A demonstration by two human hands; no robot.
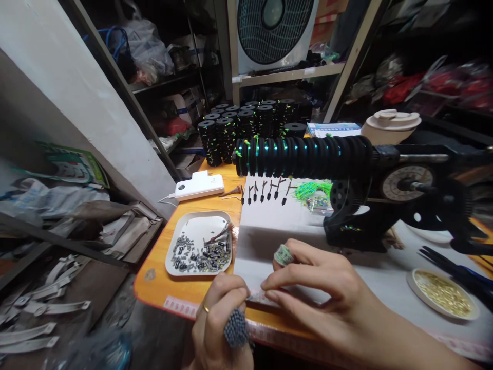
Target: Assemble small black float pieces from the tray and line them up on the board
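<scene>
At the table's front edge, my left hand (pixel 221 324) is closed, with its fingers curled and a gold ring on one of them. A bumpy blue-grey cover (pixel 235 329) sits on one of its digits. My right hand (pixel 319 293) pinches thumb and finger together right beside the left fingertips. One right fingertip wears a bumpy greenish cover (pixel 284 255). Something small and pale shows between the two hands, too blurred to name. Under and behind the hands lies a white sheet (pixel 258 246).
A white tray (pixel 198 218) of small grey and dark pieces stands left. Small dark parts with leads (pixel 265 190) line the sheet. A black winding machine (pixel 304 156) with a ribbed roller spans the back. Gold pieces (pixel 442 294) fill a right-hand dish; a power bank (pixel 200 187) lies left.
</scene>
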